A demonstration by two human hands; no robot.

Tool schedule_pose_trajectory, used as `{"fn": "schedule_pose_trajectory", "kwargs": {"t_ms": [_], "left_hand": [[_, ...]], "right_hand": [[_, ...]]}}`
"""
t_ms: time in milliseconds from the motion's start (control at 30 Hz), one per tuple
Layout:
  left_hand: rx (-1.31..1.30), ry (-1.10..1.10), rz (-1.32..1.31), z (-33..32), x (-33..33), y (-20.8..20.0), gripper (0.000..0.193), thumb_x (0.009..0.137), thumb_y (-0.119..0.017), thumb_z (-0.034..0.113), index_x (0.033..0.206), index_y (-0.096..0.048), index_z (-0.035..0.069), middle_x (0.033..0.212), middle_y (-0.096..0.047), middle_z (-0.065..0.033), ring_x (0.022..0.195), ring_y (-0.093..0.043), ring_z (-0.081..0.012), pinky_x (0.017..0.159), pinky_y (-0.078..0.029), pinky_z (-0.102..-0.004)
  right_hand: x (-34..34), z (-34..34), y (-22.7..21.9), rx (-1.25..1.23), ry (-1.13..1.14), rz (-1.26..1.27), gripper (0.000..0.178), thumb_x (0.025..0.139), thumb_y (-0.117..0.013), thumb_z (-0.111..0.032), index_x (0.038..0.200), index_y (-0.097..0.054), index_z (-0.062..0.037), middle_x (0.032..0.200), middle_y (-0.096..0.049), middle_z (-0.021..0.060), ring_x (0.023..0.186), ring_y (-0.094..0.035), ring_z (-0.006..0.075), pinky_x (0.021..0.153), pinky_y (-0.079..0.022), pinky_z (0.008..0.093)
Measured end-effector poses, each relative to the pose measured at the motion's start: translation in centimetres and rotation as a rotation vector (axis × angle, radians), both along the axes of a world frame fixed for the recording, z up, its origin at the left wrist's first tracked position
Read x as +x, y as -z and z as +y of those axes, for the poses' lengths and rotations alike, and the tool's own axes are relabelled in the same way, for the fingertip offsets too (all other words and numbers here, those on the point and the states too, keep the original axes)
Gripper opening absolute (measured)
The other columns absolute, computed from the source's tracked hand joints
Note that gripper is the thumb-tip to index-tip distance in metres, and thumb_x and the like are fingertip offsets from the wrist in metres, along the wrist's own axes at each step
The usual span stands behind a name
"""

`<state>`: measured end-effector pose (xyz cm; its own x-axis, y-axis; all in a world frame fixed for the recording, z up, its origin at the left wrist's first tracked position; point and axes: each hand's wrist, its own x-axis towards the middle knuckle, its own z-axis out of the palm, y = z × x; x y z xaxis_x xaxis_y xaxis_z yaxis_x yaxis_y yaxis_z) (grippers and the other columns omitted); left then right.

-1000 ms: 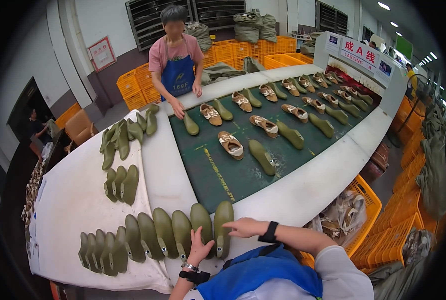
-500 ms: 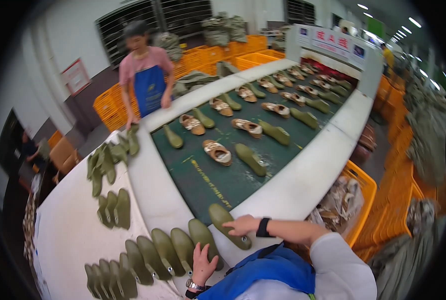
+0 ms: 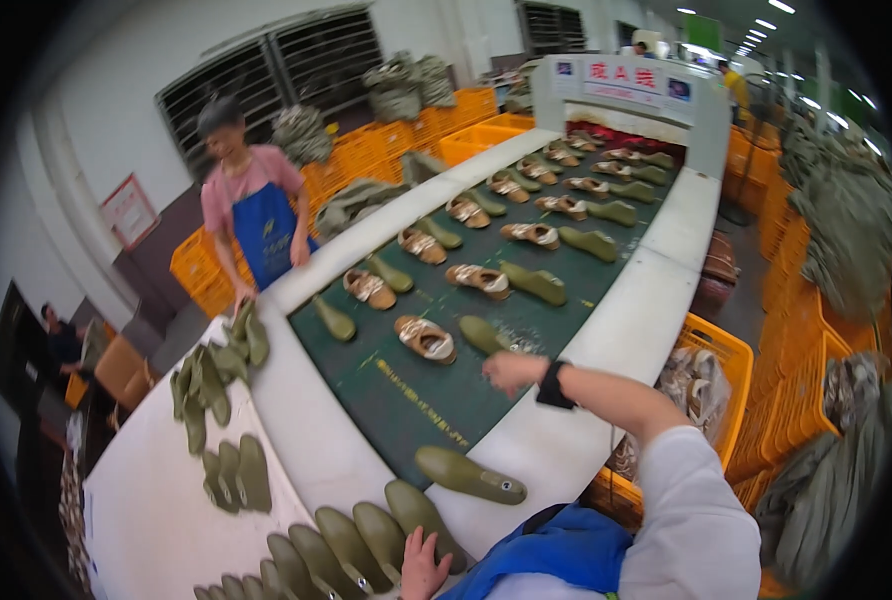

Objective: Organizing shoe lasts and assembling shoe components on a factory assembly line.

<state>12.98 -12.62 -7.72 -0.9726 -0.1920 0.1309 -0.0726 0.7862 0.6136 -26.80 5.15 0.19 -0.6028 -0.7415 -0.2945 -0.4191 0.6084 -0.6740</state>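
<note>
On the dark green conveyor belt (image 3: 366, 380), olive-green shoe lasts lie beside tan and white shoe uppers (image 3: 426, 339). My right hand (image 3: 516, 372) reaches over the belt, its fingers curled at the near end of one shoe last (image 3: 480, 333); the hand hides that end. My left hand (image 3: 423, 570), fingers apart, lies by the rightmost last (image 3: 418, 510) of a standing row at the lower edge. Between my hands, another loose last (image 3: 469, 475) lies across the belt's near end and the white border.
Across the belt, a person in a blue apron (image 3: 263, 235) touches a pile of lasts (image 3: 206, 380) on the white table (image 3: 146, 500). An orange crate (image 3: 733, 400) holding wrapped shoe uppers stands at right. A white machine housing (image 3: 706, 125) spans the belt's far end.
My right hand has left the loose last near me and moved forward to the last on the belt. My left hand stays by the row. The view has shifted.
</note>
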Motion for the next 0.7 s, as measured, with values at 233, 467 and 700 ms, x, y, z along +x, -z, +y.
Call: {"fn": "schedule_pose_trajectory", "kwargs": {"t_ms": [233,467,700], "left_hand": [[-0.090,-0.022,-0.157,0.7,-0.5,-1.8,0.050,0.073,-0.068,0.020,0.117,-0.052,0.001,0.130,-0.039,-0.0268,0.120,-0.038,-0.0434,0.100,-0.036,-0.0435],[-0.104,-0.024,-0.171,0.8,-0.4,-1.9,0.050,0.073,-0.068,0.019,0.117,-0.053,0.002,0.131,-0.037,-0.0266,0.121,-0.035,-0.0449,0.100,-0.036,-0.0447],[-0.083,-0.009,-0.177,-0.1,-0.8,-1.7,0.047,0.073,-0.068,0.018,0.115,-0.054,0.003,0.132,-0.038,-0.0244,0.121,-0.035,-0.0453,0.100,-0.036,-0.0449]], "right_hand": [[18.2,0.6,3.4,0.320,-0.482,0.295,0.061,0.087,-0.049,-0.046,0.139,-0.031,-0.0193,0.084,-0.065,0.0150,0.069,-0.064,0.0298,0.060,-0.050,0.0408],[18.5,0.9,4.1,0.242,-0.488,0.332,0.053,0.085,-0.053,-0.030,0.134,-0.035,-0.0248,0.070,-0.063,0.0125,0.061,-0.062,0.0319,0.053,-0.048,0.0427],[12.5,-7.1,9.1,0.005,-0.388,0.479,0.032,0.082,-0.052,-0.027,0.113,-0.048,-0.0209,0.064,-0.060,0.0133,0.056,-0.060,0.0345,0.051,-0.046,0.0466]]}}
